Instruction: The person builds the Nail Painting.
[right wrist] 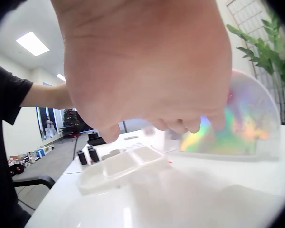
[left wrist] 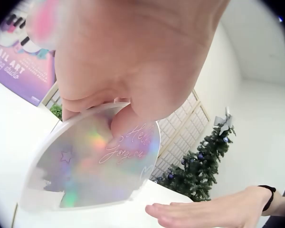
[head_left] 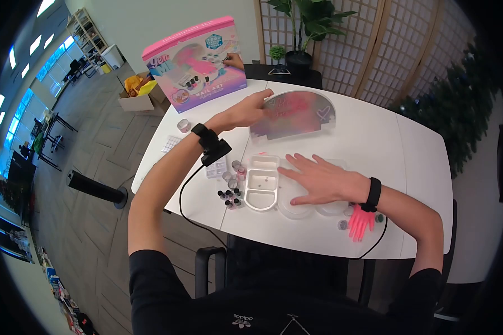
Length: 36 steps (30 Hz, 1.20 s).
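A half-round iridescent panel (head_left: 296, 114) stands upright toward the back of the white table, with writing and a heart on it. My left hand (head_left: 250, 110) grips its upper left edge; in the left wrist view the thumb lies on the face of the panel (left wrist: 95, 161). My right hand (head_left: 327, 181) is spread palm down, fingers straight, over the clear round-topped pieces (head_left: 293, 204) beside a white three-part tray (head_left: 261, 199). In the right wrist view the palm hovers above the tray (right wrist: 118, 166); whether it touches the clear pieces I cannot tell.
Several black-capped bottles (head_left: 229, 198) and small jars (head_left: 232, 182) stand left of the tray. A pink hand form (head_left: 361, 224) lies near the front right edge. The nail art box (head_left: 198, 64) stands at the back left; a plant (head_left: 299, 58) is behind the table (head_left: 374, 134).
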### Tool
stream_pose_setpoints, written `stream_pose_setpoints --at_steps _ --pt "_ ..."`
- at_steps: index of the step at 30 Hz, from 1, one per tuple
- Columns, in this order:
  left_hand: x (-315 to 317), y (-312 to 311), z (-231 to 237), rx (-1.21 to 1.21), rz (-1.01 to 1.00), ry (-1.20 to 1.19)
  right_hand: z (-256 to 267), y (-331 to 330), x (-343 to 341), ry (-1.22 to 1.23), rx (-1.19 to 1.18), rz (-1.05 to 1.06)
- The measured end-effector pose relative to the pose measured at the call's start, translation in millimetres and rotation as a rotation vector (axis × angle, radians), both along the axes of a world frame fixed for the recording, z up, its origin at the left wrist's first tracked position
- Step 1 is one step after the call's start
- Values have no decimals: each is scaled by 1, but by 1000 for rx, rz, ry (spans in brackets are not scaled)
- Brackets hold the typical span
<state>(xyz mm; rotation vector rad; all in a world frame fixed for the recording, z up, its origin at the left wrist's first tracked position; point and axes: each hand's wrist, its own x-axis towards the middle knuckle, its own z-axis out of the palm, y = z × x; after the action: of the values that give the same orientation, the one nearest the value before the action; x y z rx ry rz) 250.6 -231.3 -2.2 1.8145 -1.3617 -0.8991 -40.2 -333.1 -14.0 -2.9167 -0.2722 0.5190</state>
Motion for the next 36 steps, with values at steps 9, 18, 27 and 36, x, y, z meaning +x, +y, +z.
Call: stream_pose_setpoints --at_steps 9,18,27,36 --pt "-41 11 27 -29 -151 -73 -35 4 -14 -48 -18 39" --pt "-45 9 18 -65 -195 -138 -40 5 -10 -55 -11 40" --pt "-40 6 15 22 -225 -88 -44 6 -9 -55 10 30" --pt "-54 12 15 114 -228 -196 -58 3 -7 -199 1 75"
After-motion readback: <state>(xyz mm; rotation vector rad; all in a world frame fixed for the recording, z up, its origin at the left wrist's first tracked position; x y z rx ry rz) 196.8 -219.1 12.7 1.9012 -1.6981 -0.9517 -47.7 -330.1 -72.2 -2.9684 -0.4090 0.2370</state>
